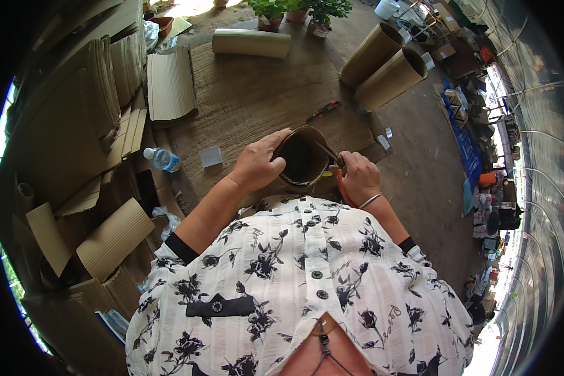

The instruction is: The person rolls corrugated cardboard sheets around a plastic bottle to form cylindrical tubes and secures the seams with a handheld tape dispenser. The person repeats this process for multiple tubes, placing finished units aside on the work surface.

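Note:
An upright cardboard tube (303, 181) stands close in front of my torso, its round mouth facing up at me. My left hand (261, 160) grips its left rim, thumb over the edge. On the right side, my right hand (359, 176) is closed on scissors with a red-orange handle (342, 185); a blade lies at the tube's right rim and reaches over the opening. Just beyond the tube, a red and black utility knife (324, 112) lies on the cardboard sheet (258, 89). A bit of yellow shows between the tube and my right hand.
Two more cardboard tubes (392, 80) stand at the back right. Curved corrugated pieces (251, 43) lie at the back and left. A water bottle (161, 160) and cardboard stacks (98, 75) are on the left. Potted plants (320, 29) stand at the far edge.

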